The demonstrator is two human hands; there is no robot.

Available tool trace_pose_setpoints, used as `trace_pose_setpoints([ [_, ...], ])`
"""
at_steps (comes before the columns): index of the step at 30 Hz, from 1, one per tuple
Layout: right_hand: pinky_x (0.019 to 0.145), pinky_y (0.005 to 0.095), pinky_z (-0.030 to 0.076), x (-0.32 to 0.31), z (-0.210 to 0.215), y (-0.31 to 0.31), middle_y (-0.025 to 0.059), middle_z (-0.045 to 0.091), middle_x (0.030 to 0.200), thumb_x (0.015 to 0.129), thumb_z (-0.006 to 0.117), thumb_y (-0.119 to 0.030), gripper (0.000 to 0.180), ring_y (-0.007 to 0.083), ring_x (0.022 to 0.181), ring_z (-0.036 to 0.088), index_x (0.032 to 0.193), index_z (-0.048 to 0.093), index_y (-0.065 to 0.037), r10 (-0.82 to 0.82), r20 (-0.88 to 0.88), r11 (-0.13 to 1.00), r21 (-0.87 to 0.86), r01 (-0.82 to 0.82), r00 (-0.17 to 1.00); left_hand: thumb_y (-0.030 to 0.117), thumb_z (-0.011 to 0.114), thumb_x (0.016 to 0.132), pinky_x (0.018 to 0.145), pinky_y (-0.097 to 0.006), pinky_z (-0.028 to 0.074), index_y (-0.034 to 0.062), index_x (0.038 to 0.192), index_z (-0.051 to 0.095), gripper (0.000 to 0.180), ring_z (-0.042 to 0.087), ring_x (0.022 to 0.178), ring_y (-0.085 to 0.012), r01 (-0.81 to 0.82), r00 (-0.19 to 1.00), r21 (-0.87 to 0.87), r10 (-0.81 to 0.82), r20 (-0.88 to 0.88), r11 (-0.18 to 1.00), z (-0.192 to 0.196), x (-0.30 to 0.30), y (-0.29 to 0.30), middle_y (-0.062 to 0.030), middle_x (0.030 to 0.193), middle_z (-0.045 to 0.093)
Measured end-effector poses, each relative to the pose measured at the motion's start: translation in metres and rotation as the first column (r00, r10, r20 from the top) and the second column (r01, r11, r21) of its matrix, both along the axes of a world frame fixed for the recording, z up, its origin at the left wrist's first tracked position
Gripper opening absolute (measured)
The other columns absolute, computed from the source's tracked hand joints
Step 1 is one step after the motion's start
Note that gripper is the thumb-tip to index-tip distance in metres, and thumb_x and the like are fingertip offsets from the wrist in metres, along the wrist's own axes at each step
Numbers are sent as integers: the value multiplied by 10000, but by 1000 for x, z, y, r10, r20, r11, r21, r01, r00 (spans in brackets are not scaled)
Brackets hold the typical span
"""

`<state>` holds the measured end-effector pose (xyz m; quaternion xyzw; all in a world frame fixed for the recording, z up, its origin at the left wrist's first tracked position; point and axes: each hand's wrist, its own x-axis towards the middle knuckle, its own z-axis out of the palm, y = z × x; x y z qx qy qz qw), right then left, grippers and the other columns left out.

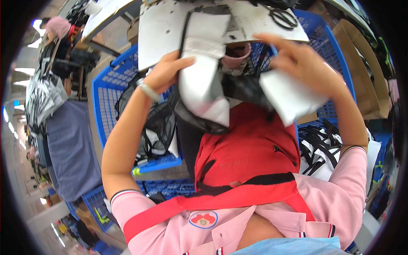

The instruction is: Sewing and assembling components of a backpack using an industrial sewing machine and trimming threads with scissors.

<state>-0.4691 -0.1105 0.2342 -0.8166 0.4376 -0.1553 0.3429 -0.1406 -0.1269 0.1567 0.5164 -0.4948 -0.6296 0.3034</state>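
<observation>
My left hand [165, 72] is closed on the edge of a long white-and-black fabric piece [202, 74], its thumb lying on the white face. The piece hangs in front of my red apron [250, 148], with dark mesh-like cloth along its lower side. At the right, my right hand [304, 63] is smeared by motion, one finger stretching toward the table edge. A blurred white panel [291, 100] hangs just below it, joined by black cloth toward the left piece. Something small and blue shows by its fingers; I cannot tell what it is or whether the hand grips anything.
Black-handled scissors [284, 19] lie on the white worktable [159, 42]. A pink container [236, 57] sits beneath its edge. Blue baskets [100, 102] with black-and-white pieces flank me. Black and white strips [321, 148] lie at right, near a cardboard box [361, 72]. Another person [59, 27] is far left.
</observation>
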Motion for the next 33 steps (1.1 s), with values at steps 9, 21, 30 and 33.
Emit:
trace_pose_setpoints([
  [9, 521, 415, 477, 47, -106, 71, 128, 581, 602, 875, 608, -256, 185, 320, 570, 615, 903, 543, -86, 347, -442, 872, -172, -457, 827, 249, 533, 966, 630, -314, 556, -29, 1093, 613, 316, 661, 757, -183, 215, 966, 113, -194, -171, 970, -19, -58, 39, -104, 953, 669],
  [21, 468, 147, 340, -36, 10, 74, -65, 444, 728, 887, 580, -325, 239, 3, 599, 445, 777, 528, -119, -382, 329, 924, 159, 348, 864, -70, 506, 692, 968, -426, 433, -19, 1003, 646, 345, 542, 1134, -378, 324, 758, -540, 128, 639, 777, -166, 67, 138, -203, 1078, 632],
  [30, 716, 227, 470, -141, -115, -17, -5, 651, 921, 940, 586, -372, 343, 69, 803, 574, 1065, 666, -63, -711, 151, 682, 385, 622, 687, 281, 575, 908, 717, -356, 433, 11, 690, 602, 349, 561, 653, -223, 511, 828, -217, -409, 384, 832, -17, -3, 175, -91, 652, 588],
  [33, 689, 217, 453, -85, -104, 11, -27, 624, 853, 959, 555, -385, 354, 57, 769, 544, 990, 667, -51, -623, 303, 772, 389, 503, 721, 366, 502, 972, 478, -255, 376, 20, 626, 596, 499, 463, 486, -88, 251, 929, -65, -222, 296, 966, -18, 1, 157, -11, 520, 505],
])
